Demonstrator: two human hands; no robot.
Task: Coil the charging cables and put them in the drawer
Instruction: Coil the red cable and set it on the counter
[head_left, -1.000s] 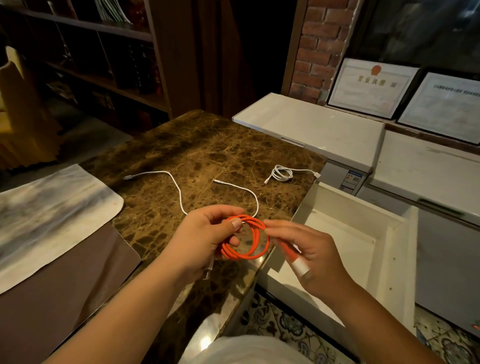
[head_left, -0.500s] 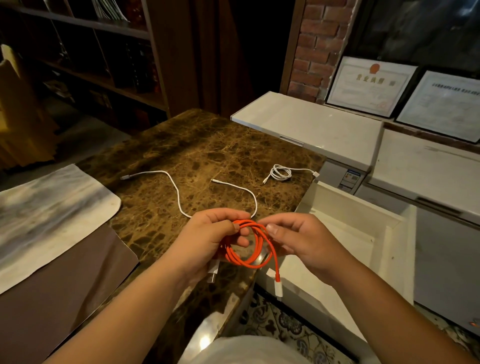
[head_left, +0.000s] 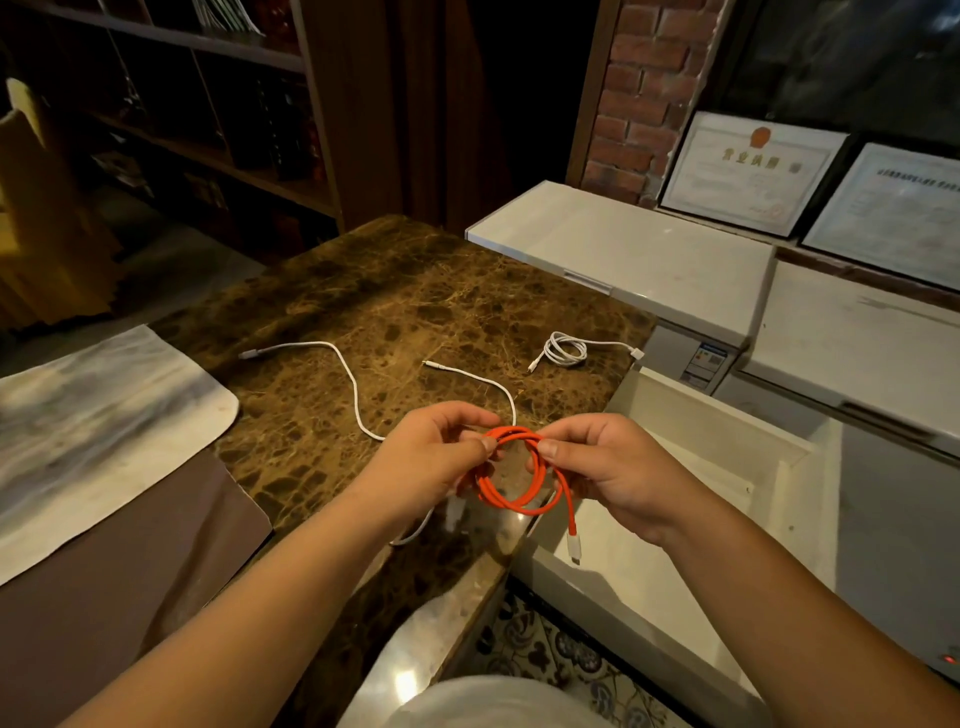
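Coiling of orange cable (head_left: 511, 480) nearly done; next tuck dangling plug end, drop in open drawer (head_left: 727, 457) at right. Left hand (head_left: 436, 457) pinches coil top w/ thumb & fingers, right hand (head_left: 608, 467) likewise, both held above surface (head_left: 415, 301) near edge. White cables wait farther back.

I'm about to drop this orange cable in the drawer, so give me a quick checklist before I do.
1. Orange cable coiled into loops: ok.
2. Both hands gripping the coil, left hand and right hand: ok.
3. Loose end tucked in: not ok, the white plug hangs free below the coil.
4. Drawer open: ok.
5. Other cables ready: not ok, the long white cable lies uncoiled on the table; the small white cable is coiled.
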